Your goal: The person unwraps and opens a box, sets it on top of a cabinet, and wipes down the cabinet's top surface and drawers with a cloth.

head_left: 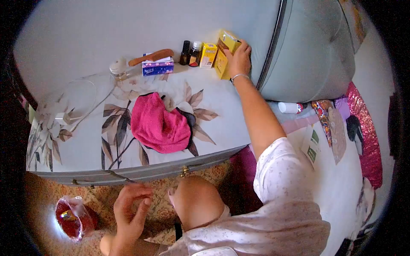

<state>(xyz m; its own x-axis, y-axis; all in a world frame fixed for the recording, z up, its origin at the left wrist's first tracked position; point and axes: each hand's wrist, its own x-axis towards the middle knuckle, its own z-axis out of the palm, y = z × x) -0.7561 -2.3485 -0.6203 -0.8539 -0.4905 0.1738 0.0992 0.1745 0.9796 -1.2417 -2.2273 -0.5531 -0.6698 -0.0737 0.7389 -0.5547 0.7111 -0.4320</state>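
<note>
My right hand (241, 59) grips a tall yellow box (225, 53) at its right side, thumb on the front; the other fingers are partly hidden. The box stands slightly tilted at the back of the dresser top, beside a smaller yellow box (208, 55). Left of those are a dark bottle with a white cap (194, 54) and a slim black bottle (185, 53). Over the floor in front of the dresser hangs my left hand (132, 209), holding nothing, its fingers loosely bent and the thumb apart. A crumpled pink cloth (160, 123) lies mid-surface.
A brown comb (151, 56) rests on a small blue-purple box (158, 68) near a white round-topped item (118, 67). A white cable runs to a charger (64, 118). A grey-green padded panel (307, 51) bounds the right. On the floor stands a red bin (77, 218).
</note>
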